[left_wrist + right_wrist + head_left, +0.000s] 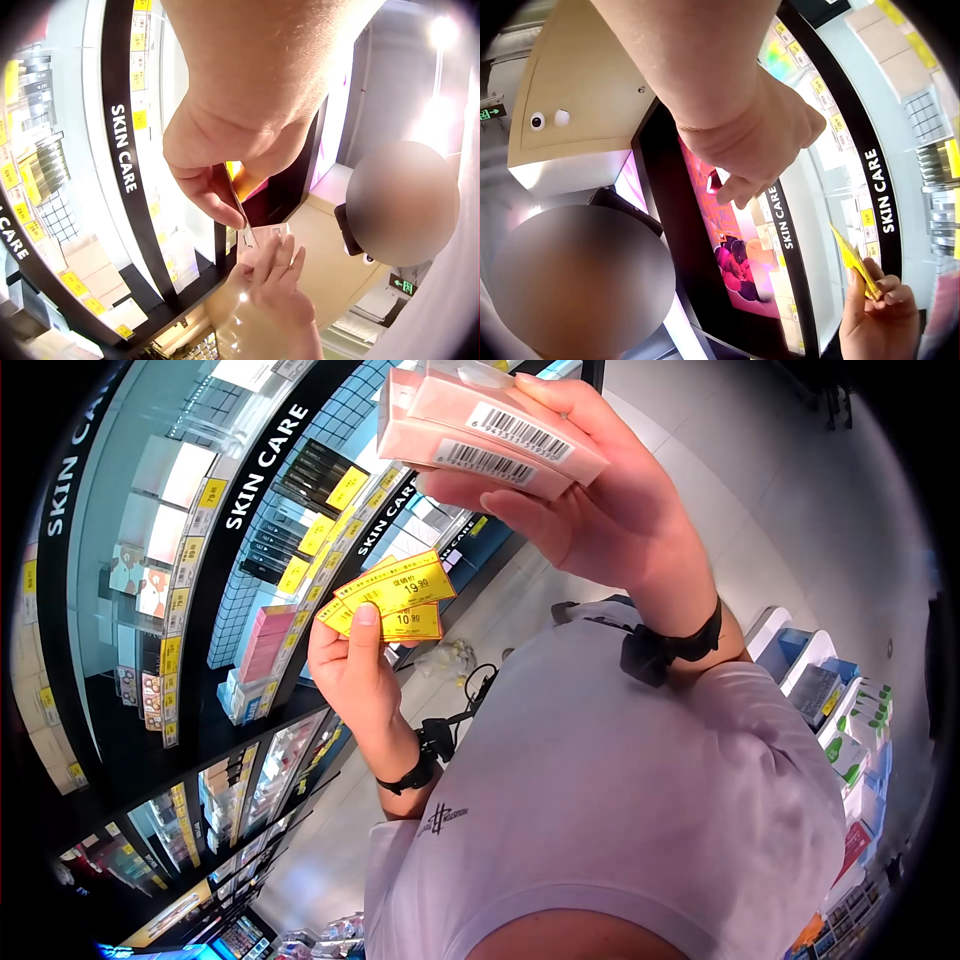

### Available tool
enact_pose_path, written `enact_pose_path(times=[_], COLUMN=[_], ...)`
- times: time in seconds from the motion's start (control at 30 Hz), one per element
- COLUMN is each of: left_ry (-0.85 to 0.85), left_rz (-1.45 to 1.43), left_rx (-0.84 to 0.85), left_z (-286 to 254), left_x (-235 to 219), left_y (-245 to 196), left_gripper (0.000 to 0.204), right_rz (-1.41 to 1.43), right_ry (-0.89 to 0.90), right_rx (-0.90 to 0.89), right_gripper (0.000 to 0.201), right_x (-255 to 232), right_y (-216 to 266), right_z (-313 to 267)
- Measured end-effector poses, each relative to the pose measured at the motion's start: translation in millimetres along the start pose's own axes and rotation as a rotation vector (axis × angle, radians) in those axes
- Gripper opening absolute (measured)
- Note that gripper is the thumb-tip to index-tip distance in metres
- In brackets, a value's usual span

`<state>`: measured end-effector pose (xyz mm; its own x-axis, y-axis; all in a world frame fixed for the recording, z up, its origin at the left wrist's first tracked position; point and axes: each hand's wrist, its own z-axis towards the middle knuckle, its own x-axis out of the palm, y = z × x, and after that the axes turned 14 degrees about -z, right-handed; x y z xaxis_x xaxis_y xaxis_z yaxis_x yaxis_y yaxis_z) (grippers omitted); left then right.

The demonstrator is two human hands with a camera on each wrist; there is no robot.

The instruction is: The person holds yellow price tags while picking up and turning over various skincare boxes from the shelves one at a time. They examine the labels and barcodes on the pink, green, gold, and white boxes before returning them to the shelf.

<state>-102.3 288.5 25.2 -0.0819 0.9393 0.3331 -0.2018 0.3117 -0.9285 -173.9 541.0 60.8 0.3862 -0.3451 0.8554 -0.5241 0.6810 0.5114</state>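
Observation:
In the head view my left hand pinches a small fan of yellow price tags, the thumb laid over their lower end. The printed prices read 19.90 and 10.90. My right hand grips pink boxes stacked together, their white barcode labels facing the head camera. In the left wrist view the left hand shows from behind, with the right hand and a pink box beyond it. The right wrist view shows the right hand's back; the pink boxes are hidden there.
Skin care shelves with yellow price labels and boxed goods line the left side. A white display rack stands on the right. Grey tiled floor lies between. A pale cabinet shows in the right wrist view.

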Motion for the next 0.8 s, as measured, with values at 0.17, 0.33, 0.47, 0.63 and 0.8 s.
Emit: enact_pose_path(times=[0.17, 0.33, 0.47, 0.63, 0.8], left_ry=[0.006, 0.047, 0.041, -0.042, -0.068], left_rz=[-0.026, 0.002, 0.007, -0.028, -0.039], left_rx=[-0.006, 0.015, 0.021, 0.013, 0.005], left_z=[-1, -5, -8, -11, -15], left_x=[23, 32, 39, 48, 46], left_y=[-1, -2, 0, -2, -3], left_gripper=[0.027, 0.028, 0.029, 0.02, 0.019], right_rz=[0.178, 0.182, -0.004, -0.029, -0.097], right_ry=[0.121, 0.153, -0.004, 0.063, 0.032], right_rx=[0.043, 0.033, -0.004, 0.005, 0.015], right_gripper=[0.057, 0.055, 0.056, 0.054, 0.054], right_x=[-12, -15, -8, -12, -5], right_y=[11, 17, 21, 24, 20], right_z=[-4, -8, -10, -8, -6])
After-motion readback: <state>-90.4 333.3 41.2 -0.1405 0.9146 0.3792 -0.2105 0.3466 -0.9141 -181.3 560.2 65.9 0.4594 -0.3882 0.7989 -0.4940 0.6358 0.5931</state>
